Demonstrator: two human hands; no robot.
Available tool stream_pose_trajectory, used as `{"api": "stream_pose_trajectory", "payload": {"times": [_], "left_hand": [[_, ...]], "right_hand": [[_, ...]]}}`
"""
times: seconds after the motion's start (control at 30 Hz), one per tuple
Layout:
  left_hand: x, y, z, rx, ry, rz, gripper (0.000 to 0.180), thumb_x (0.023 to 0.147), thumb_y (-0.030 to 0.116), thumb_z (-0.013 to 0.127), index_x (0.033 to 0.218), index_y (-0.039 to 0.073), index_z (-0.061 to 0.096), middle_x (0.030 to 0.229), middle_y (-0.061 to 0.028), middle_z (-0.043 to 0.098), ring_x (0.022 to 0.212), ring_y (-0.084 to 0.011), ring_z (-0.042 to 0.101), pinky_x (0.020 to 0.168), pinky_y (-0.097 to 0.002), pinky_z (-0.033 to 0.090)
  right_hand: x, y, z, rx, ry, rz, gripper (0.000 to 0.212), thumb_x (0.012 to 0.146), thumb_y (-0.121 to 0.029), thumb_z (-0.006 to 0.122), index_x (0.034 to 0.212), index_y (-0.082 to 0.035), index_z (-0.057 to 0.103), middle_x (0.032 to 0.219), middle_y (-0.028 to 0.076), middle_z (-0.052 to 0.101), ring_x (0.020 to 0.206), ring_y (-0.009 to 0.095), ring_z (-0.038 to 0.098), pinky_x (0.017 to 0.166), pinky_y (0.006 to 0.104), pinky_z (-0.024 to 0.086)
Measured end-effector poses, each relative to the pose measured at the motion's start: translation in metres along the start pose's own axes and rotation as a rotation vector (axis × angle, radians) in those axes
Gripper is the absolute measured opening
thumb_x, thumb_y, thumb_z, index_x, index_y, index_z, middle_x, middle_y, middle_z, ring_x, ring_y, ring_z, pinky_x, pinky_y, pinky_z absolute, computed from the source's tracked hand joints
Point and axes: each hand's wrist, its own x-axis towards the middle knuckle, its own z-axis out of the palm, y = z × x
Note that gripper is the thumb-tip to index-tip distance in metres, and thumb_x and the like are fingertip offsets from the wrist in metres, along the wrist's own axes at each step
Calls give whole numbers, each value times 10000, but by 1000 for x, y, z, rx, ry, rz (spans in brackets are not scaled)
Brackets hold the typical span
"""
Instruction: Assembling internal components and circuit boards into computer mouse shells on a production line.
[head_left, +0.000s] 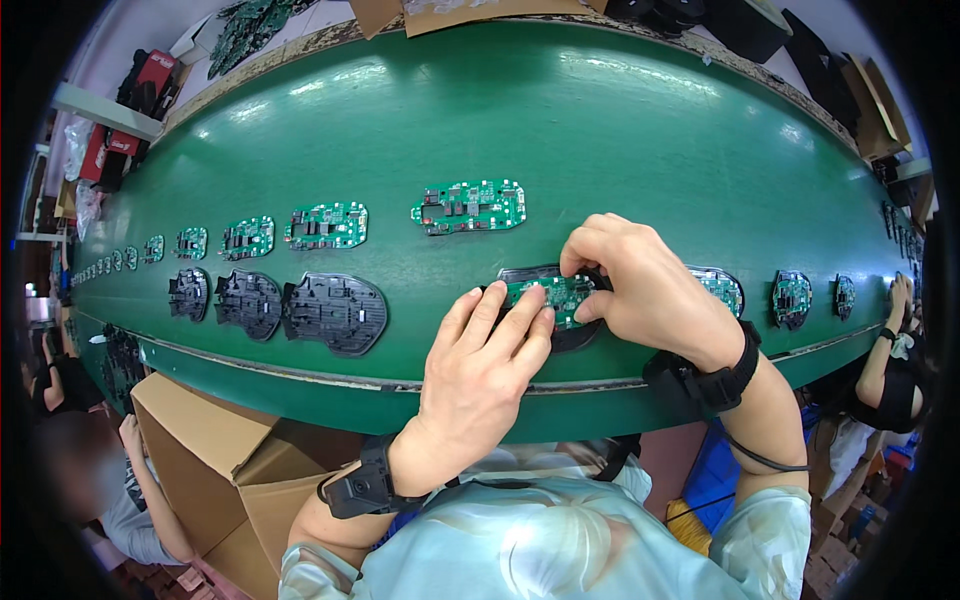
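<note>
In front of me a green circuit board (572, 292) lies in a black plastic shell (575, 338), both partly covered by my hands. My left hand (478, 380) rests on the board's left part, its fingers stretched out and slightly apart. At the board's right end, my right hand (655, 290) pinches the edge between thumb and bent fingers. Just beyond lies a loose circuit board (480, 208). Left of my hands, a black shell (337, 312) sits beside two similar shells. To the right, another circuit board (720, 288) sits in a shell, partly behind my right wrist.
A row of circuit boards (328, 226) runs leftward along the green work surface (600, 130). More filled shells (791, 298) line the right side. A cardboard box (200, 425) stands open below the near edge at left. Other people are at both sides, one hand (901, 294) at far right.
</note>
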Motion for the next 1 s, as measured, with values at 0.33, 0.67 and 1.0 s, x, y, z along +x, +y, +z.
{"api": "stream_pose_trajectory", "payload": {"times": [0.33, 0.67, 1.0], "left_hand": [[-16, 2, -34, 38, -3, 62, 360, 811, 55, 614, 1161, 51, 700, 1304, -108, 654, 1157, -340, 605, 1046, -497, 445], [-34, -44, -25, -50, 16, 39, 386, 796, 35, 616, 1172, 53, 701, 1311, -98, 644, 1163, -337, 591, 1043, -495, 445], [-40, -61, -16, -27, -20, 44, 396, 793, 49, 622, 1182, 57, 696, 1315, -100, 640, 1164, -331, 592, 1050, -485, 440]], "right_hand": [[-1, -49, -14, -90, -205, 24, 333, 680, 54, 768, 972, -3, 619, 1018, 158, 612, 1041, 353, 578, 864, 430, 500], [32, -57, 35, -13, -83, 159, 229, 712, -8, 713, 938, -3, 678, 960, 155, 660, 1019, 328, 572, 888, 409, 500], [47, -47, 56, 45, -78, 225, 230, 689, 14, 708, 914, -7, 667, 947, 137, 647, 999, 310, 559, 860, 395, 492]]}}
